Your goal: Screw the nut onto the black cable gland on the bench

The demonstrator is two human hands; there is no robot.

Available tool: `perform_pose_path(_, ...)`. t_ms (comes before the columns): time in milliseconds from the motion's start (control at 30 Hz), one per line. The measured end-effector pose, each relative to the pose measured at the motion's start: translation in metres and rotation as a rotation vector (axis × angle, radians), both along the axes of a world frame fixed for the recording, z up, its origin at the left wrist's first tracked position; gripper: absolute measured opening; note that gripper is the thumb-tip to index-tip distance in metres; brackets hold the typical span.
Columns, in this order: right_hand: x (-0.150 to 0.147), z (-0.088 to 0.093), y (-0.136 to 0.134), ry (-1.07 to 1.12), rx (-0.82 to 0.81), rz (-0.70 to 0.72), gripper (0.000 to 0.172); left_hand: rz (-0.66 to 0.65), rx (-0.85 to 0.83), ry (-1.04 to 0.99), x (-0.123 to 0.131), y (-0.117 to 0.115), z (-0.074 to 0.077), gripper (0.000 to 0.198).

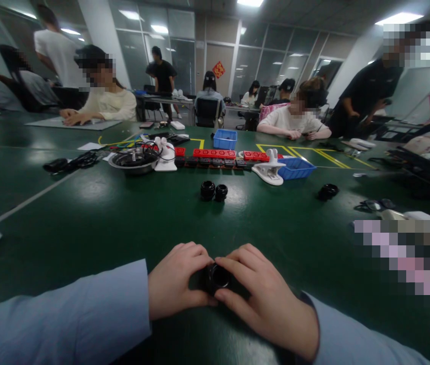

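Observation:
Near the front of the green table, my left hand (184, 278) and my right hand (255, 291) close around a small black cable gland (219, 278) from both sides. Its round hollow end tips up toward me. The thumb and fingers of each hand press against its rim, and the fingers cover much of its body. Farther forward stand two more black cable glands, a bigger one (207, 190) and a smaller one (221, 192). Off to the right sits another black piece (327, 191) like them.
Across the middle run red power strips (215, 153), a steel bowl (133, 167) of black cords, white clip lamp bases (269, 170) and blue bins (296, 170). Black cables (72, 163) lie left, glasses (376, 204) right. People sit and stand beyond.

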State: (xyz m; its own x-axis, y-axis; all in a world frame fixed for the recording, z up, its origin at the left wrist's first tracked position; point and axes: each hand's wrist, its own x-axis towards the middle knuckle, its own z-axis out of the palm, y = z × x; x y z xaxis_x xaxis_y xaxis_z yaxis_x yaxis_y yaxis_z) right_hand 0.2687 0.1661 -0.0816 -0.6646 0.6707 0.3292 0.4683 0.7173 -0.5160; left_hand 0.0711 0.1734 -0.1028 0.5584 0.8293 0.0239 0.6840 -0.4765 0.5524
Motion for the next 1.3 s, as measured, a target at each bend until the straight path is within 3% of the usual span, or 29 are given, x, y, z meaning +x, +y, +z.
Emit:
perform_pose_path(467,0.0002,0.0024,0.0004,-0.021,-0.012,0.056,0.029,-0.003,0.000,-0.008,-0.0007,-0.0001,0.0002,0.033)
perform_pose_path(700,-0.0035,0.0004,-0.0038,-0.103,0.100,0.091,0.040,-0.016,0.018,-0.016,-0.0003,0.0014,-0.0031,0.033)
perform_pose_path(1000,-0.0074,0.0031,-0.0066,-0.249,0.185,0.208,0.046,-0.010,-0.004,-0.019,0.0012,-0.0008,0.0001,0.023)
perform_pose_path(1300,-0.0025,0.0018,-0.0092,-0.150,0.279,0.362,0.039,0.010,-0.003,-0.015,-0.0001,-0.0005,-0.0020,0.025)
